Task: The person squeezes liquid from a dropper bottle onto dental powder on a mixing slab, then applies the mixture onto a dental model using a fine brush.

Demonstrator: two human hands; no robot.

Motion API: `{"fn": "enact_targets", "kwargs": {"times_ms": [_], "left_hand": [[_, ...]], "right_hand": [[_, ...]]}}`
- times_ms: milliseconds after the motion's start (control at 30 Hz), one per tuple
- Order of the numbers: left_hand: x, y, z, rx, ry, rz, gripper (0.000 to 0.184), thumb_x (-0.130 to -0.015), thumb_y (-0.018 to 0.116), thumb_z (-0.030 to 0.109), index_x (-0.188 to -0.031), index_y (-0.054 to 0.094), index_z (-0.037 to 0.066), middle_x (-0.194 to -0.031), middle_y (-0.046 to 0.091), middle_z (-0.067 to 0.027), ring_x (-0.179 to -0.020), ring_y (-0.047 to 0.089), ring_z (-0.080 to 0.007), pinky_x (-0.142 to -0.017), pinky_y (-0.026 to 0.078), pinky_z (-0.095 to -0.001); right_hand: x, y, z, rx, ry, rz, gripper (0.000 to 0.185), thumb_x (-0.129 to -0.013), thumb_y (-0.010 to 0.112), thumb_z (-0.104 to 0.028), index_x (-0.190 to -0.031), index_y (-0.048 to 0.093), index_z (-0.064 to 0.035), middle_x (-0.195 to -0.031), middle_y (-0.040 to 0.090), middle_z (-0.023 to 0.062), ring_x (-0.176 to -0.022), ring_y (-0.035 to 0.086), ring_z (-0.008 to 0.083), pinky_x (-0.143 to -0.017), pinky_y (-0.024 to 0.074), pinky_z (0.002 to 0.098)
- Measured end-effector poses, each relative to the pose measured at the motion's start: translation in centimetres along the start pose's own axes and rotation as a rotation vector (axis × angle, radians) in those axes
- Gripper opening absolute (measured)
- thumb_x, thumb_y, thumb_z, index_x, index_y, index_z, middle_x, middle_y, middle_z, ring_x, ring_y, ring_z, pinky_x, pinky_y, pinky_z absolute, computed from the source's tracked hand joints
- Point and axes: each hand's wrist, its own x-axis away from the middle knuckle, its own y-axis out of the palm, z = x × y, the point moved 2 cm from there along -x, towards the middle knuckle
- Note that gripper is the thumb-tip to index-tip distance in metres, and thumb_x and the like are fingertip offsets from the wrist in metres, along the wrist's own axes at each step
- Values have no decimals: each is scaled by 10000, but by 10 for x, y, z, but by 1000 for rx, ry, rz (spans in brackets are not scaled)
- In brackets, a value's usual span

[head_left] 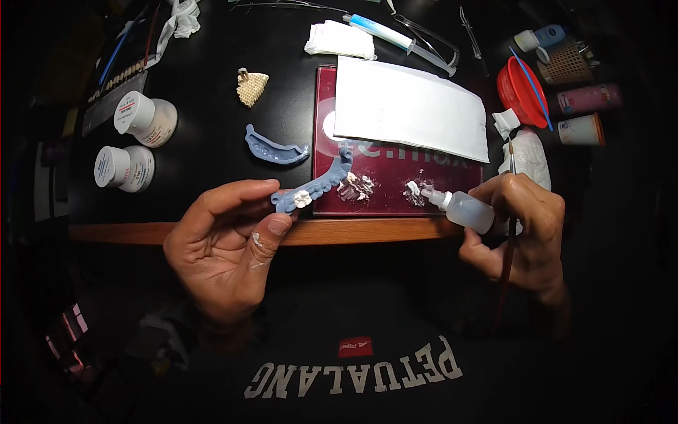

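Between the thumb and fingers of my left hand [226, 247] is a blue-grey dental model [325, 184] of a tooth row, held at the table's front edge. One tooth [302, 198] on it is white, and white residue marks my thumb. My right hand [533, 219] grips a small translucent dropper bottle [471, 213], its nozzle pointing left at a small white powder heap [414, 189]. A thin brush [508, 261] with a dark red handle is also held in that hand, bristles upward. Another white powder heap [357, 187] lies on the maroon slab [326, 152], beside the model.
A folded white tissue [417, 106] covers part of the slab. Behind the model lies a second blue-grey piece [275, 148]. Two white-lidded jars [152, 120] stand left. A beige honeycomb block [251, 88], a syringe [381, 32] and a red bowl [519, 92] are farther back.
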Motion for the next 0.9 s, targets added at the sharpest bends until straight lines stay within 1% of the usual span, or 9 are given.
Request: {"fn": "enact_targets", "kwargs": {"times_ms": [233, 267, 300, 400, 567, 633, 700, 767, 900], "left_hand": [[0, 1, 0, 20, 3, -2, 276, -893, 707, -89, -1154, 619, -111, -1052, 700, -184, -1007, 717, -199, -921, 598, -272], [0, 1, 0, 18, 7, -4, 276, -892, 706, -91, -1154, 620, -111, -1052, 701, -186, -1008, 717, -199, -921, 598, -272], [0, 1, 0, 16, 13, -7, 276, -891, 706, -93, -1153, 620, -110, -1052, 702, -188, -1009, 717, -199, -921, 597, -272], [-1, 1, -2, 27, 34, -23, 276, -890, 704, -99, -1154, 620, -110, -1055, 705, -195, -1014, 716, -199, -922, 596, -275], [-3, 1, -2, 30, 43, -30, 276, -896, 693, -107, -1162, 619, -109, -1064, 705, -196, -1023, 712, -198, -927, 592, -275], [-3, 2, -2, 36, 42, -19, 272, -898, 690, -109, -1160, 621, -106, -1066, 705, -193, -1024, 710, -196, -929, 592, -273], [-3, 2, -2, 37, 34, -18, 266, -899, 687, -110, -1158, 624, -104, -1067, 704, -188, -1024, 709, -192, -931, 592, -271], [-5, 0, -3, 36, 22, -35, 261, -901, 685, -110, -1155, 626, -102, -1067, 703, -183, -1026, 707, -188, -934, 592, -269], [-6, -3, -1, 92, 4, -56, 241, -906, 697, -84, -1139, 634, -87, -1042, 711, -164, -1014, 711, -180, -925, 598, -270]], "right_hand": [[-6, -10, 11, -122, 29, 71, 288, -592, 732, -19, -775, 509, -25, -747, 669, 90, -626, 602, 141, -574, 455, 277], [-4, -8, 21, -243, 72, 119, 347, -607, 722, -9, -800, 436, -44, -819, 685, 105, -707, 600, 103, -624, 464, 245], [-4, -12, 31, -352, 131, 109, 376, -656, 714, 13, -844, 397, -63, -936, 682, 146, -810, 636, 115, -690, 506, 251], [-24, -12, 53, -655, 258, 226, 338, -755, 664, 45, -880, 380, -88, -1079, 653, 194, -946, 682, 162, -785, 541, 284], [-85, -8, 98, -588, 141, 316, 393, -794, 757, 22, -819, 386, -104, -1027, 670, 176, -801, 537, 63, -733, 502, 198], [-110, 3, 118, -465, 63, 380, 415, -799, 804, 11, -806, 406, -104, -916, 641, 117, -775, 560, 60, -670, 492, 198], [-133, 9, 138, -438, 114, 357, 443, -778, 845, -32, -759, 409, -108, -814, 621, 66, -725, 577, 76, -652, 506, 227], [-148, 11, 140, -142, 219, 393, 475, -753, 870, -68, -709, 400, -114, -737, 608, 32, -690, 582, 86, -633, 512, 256], [-167, 19, 136, -47, 338, 355, 499, -741, 871, -65, -691, 378, -117, -740, 608, 31, -701, 579, 87, -631, 506, 265]]}}
